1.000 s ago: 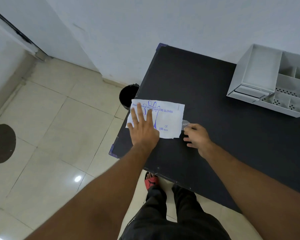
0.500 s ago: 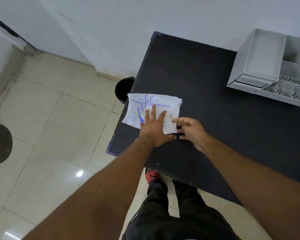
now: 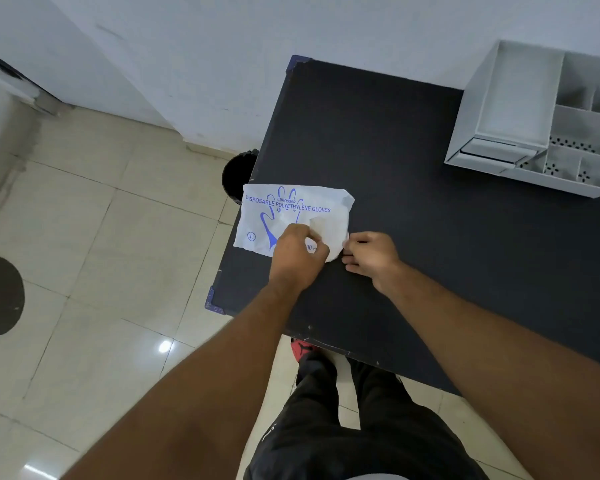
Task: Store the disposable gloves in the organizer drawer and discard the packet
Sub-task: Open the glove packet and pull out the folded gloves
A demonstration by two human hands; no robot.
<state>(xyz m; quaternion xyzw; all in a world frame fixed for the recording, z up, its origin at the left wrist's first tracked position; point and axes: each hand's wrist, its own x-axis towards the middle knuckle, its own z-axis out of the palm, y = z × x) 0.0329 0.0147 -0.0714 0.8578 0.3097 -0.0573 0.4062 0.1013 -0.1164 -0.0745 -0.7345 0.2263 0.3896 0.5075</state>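
Observation:
A white packet (image 3: 284, 216) printed "Disposable Polyethylene Gloves" in blue lies flat at the left edge of the black table (image 3: 413, 209), its left side overhanging the edge. My left hand (image 3: 297, 254) is curled on the packet's near right part, fingers pinching the plastic. My right hand (image 3: 371, 254) grips the packet's right end, where the plastic bunches up. The white organizer (image 3: 513, 109) stands at the table's far right, with its drawer (image 3: 496, 152) low on its front, apparently shut.
A black bin (image 3: 238, 174) stands on the tiled floor just left of the table, behind the packet. A white wall runs along the back. My legs and a red sandal (image 3: 302, 349) are at the table's near edge.
My left hand slid from flat on the packet's left half toward its right end and curled into a pinch. My right hand closed in on that end. The packet's right edge is now crumpled.

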